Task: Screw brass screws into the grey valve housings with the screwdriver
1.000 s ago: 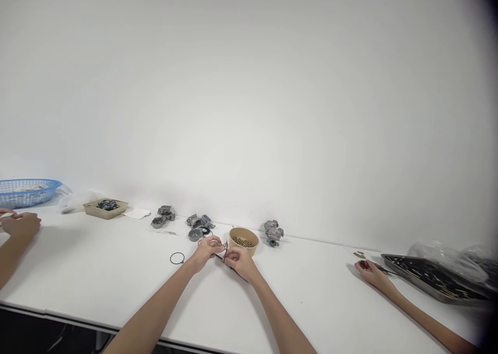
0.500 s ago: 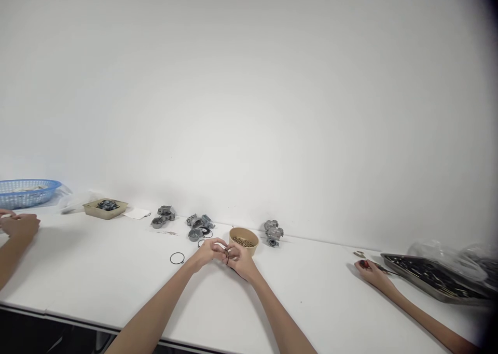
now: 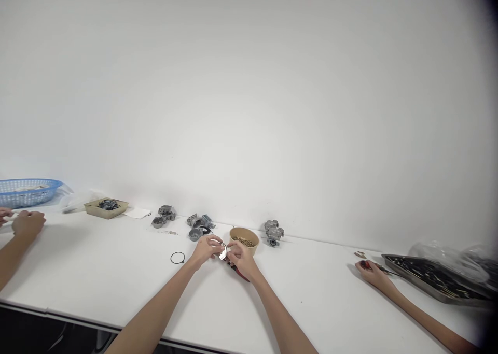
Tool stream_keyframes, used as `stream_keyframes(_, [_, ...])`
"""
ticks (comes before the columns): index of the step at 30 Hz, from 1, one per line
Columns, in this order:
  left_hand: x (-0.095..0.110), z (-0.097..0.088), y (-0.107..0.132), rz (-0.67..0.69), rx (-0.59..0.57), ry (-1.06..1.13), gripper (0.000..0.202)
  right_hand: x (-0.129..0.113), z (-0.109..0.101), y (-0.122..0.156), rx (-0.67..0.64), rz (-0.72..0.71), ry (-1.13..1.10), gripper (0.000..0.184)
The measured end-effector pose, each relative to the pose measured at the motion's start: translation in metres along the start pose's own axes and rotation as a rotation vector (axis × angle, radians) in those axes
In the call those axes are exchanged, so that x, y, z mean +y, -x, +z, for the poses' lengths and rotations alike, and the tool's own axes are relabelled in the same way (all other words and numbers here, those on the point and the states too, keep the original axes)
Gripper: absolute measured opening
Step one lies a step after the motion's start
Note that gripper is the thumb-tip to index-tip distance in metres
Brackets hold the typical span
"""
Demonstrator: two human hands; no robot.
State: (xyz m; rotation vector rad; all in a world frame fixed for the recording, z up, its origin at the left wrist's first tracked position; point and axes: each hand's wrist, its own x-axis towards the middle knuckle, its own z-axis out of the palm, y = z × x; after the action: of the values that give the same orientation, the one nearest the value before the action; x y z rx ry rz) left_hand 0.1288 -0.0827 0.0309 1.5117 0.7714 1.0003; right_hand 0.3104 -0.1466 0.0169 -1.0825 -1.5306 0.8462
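Observation:
My left hand [image 3: 207,250] and my right hand [image 3: 240,258] meet over the white table [image 3: 116,276], both pinched round a small shiny metal part [image 3: 223,251]. A red-handled tool [image 3: 240,274] shows under my right hand, seemingly held by it. Just behind my hands stands a tan bowl [image 3: 244,239] of small brass-coloured pieces. A black rubber ring [image 3: 177,258] lies on the table left of my left hand.
Grey metal castings [image 3: 274,232] [image 3: 200,224] [image 3: 164,215] line the wall. A tan tray [image 3: 106,207] and blue basket [image 3: 27,191] sit far left. Another person's hand [image 3: 26,222] works at left; another's hand [image 3: 371,272] rests beside a metal tray [image 3: 436,280] at right.
The small part between my fingers has turned and now shows a bright face. My hands stayed in place. The red tool handle shows under my right hand.

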Motion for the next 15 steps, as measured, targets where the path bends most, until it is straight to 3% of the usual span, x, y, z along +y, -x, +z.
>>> stream_keyframes(9, [-0.009,0.0,-0.006,-0.029,0.047,0.145,0.046,0.014,-0.001,-0.005,0.029,-0.003,-0.025,0.044])
stream_keyframes(15, [-0.007,0.001,-0.006,-0.036,0.06,0.192,0.047,0.008,-0.002,-0.002,0.003,0.008,-0.034,0.047])
